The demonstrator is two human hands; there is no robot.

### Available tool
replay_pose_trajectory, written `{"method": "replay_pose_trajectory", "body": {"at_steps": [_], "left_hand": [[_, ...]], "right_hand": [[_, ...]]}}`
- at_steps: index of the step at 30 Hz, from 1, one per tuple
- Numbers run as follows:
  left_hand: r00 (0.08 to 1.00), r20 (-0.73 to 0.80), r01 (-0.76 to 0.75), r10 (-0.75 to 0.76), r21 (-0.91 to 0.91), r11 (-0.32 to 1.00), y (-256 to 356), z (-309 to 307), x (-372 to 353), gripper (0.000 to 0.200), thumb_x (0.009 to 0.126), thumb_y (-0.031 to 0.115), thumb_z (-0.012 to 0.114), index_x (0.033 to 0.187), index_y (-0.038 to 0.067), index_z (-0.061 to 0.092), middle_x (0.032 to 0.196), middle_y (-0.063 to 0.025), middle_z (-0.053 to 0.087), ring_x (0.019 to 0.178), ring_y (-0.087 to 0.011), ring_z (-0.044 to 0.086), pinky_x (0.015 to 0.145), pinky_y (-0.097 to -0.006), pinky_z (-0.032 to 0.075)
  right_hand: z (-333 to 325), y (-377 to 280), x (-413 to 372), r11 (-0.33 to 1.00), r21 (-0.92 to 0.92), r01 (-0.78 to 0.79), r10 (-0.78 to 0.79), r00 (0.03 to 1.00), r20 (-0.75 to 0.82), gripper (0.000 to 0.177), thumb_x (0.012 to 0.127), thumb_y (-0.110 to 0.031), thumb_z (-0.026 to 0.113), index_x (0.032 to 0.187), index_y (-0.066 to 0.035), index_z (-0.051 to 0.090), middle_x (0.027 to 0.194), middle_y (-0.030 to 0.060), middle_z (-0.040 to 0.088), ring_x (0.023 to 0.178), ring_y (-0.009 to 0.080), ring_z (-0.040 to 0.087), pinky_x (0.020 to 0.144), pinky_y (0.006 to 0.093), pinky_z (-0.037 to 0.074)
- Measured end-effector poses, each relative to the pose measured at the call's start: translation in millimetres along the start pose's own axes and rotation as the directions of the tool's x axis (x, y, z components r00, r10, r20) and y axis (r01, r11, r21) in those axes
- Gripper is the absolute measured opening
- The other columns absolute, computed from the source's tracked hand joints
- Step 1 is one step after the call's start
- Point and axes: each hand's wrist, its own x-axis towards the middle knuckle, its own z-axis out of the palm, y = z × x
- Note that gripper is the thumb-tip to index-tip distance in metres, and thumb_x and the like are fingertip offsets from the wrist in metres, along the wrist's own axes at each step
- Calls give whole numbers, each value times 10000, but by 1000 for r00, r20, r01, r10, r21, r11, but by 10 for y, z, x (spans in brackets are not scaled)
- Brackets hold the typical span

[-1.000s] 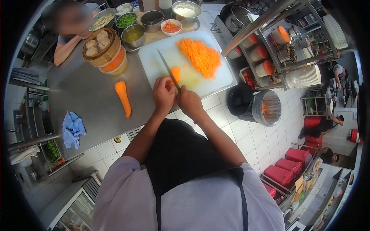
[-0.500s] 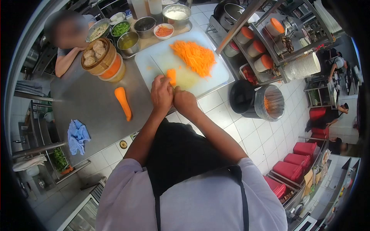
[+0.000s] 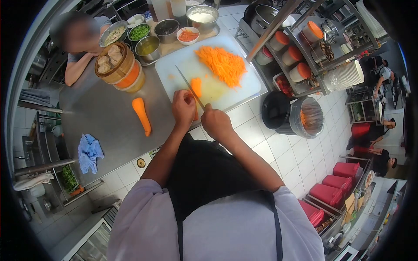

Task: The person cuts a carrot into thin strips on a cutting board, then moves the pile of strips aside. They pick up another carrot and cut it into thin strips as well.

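Observation:
My right hand (image 3: 216,123) is wrapped round the handle of a kitchen knife (image 3: 184,78). Its blade points away and to the left over a white cutting board (image 3: 167,71). Left of the blade, my left hand (image 3: 183,105) has its fingers curled on a piece of carrot (image 3: 196,116), mostly hidden under the palm. Cut carrot slices (image 3: 196,87) lie on the board just beyond the blade. Farther back on the board is a heap of shredded carrot (image 3: 223,66). A whole peeled carrot (image 3: 141,116) rests on the steel table to the left.
Bamboo steamers (image 3: 118,69) with dumplings stand at the table's left back, near a person's forearm (image 3: 78,71). Several bowls, including chopped greens (image 3: 139,32) and white powder (image 3: 202,16), line the back. A blue cloth (image 3: 89,153) lies left. A lined bin (image 3: 306,117) stands right.
The knife has turned so its blade and handle show more clearly, slightly apart from the carrot slices. My left hand has drawn back a little from the slices toward me.

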Motion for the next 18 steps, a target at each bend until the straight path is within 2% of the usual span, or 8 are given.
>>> {"method": "replay_pose_trajectory", "body": {"at_steps": [6, 12, 18], "left_hand": [[1000, 18, 4, -4, 10, 1000, 17, -12, 10, 196, 834, 22, 746, 1004, 54, 655, 1011, -111, 661, 910, -308, 699, 803, -410, 572], [1000, 1, -23, 23, -2, 1000, -9, 0, 19, 199, 831, 29, 752, 999, 61, 651, 1005, -107, 658, 883, -309, 695, 785, -411, 570], [999, -5, -43, 43, 12, 999, -18, 6, 8, 167, 877, 48, 745, 1021, 70, 664, 995, -90, 667, 859, -268, 696, 780, -393, 569]], "right_hand": [[-95, -71, -51, 998, -57, -10, 13, 999, 52, 143, 935, -69, 564, 1019, 46, 581, 772, 273, 728, 728, 434, 756, 651, 527, 613], [40, -62, 24, 996, -92, -20, 23, 999, 25, 123, 936, -77, 583, 1005, 25, 583, 776, 248, 736, 717, 397, 764, 639, 489, 620], [425, 120, 401, 989, -101, 107, -113, 992, -57, 116, 926, -91, 622, 981, 6, 589, 733, 203, 726, 690, 353, 765, 612, 461, 618]]}}
